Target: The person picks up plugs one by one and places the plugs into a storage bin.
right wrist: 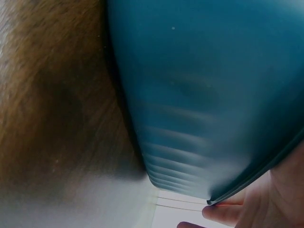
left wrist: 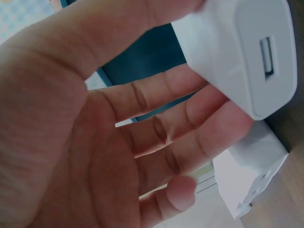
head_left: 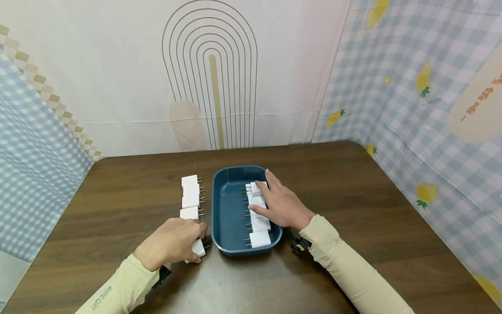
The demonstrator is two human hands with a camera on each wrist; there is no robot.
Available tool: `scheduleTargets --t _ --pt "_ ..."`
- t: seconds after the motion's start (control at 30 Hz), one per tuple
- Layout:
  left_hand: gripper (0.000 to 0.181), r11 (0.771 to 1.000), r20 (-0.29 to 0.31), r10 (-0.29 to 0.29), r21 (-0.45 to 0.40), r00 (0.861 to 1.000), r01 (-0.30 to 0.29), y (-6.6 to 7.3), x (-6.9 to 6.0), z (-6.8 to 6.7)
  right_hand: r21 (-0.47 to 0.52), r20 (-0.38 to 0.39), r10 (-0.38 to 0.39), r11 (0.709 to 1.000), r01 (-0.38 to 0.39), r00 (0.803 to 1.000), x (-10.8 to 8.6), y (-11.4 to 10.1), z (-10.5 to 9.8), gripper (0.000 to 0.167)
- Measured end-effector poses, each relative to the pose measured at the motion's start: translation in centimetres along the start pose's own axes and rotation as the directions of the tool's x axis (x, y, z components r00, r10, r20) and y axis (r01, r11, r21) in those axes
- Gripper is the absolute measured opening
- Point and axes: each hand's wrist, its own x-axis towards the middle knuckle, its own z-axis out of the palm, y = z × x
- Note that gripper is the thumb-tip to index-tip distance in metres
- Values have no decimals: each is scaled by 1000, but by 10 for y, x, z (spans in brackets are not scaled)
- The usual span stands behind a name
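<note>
My left hand (head_left: 172,240) pinches a white plug adapter (head_left: 198,247) between thumb and fingers, left of the blue tray (head_left: 219,249). In the left wrist view this adapter (left wrist: 237,47) shows a USB slot, with the fingers (left wrist: 209,128) against its side. Over the tray's right rim reaches my right hand (head_left: 282,205), its fingers spread over white adapters (head_left: 259,224) lined up inside, prongs to the left. The right wrist view shows mostly the tray's outer wall (right wrist: 204,95), with part of the right hand (right wrist: 266,204) at the rim.
More white adapters (head_left: 190,196) stand in a column left of the tray, prongs to the right. The brown wooden table (head_left: 353,196) reaches back to a cloth backdrop (head_left: 290,65); checked cloth (head_left: 392,109) hangs at the right.
</note>
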Motion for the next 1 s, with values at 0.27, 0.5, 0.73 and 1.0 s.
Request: scheduleTargets --t 0.27,0.5,0.73,1.0 --pt "42 999 -37 37 14 999 -36 -2 -1 -1 -5 0 -2 1000 2 1000 2 0 0 84" --pt "43 999 -69 46 18 997 -45 -3 -2 -3 -6 -8 -3 1000 3 1000 1 0 0 83" --pt "42 999 -71 35 15 997 -34 -2 -4 -6 -4 -4 1 1000 -1 1000 1 0 0 83" --pt "38 999 -89 43 32 995 -41 -4 -6 -11 -2 -5 -1 1000 1 1000 1 1 1 83"
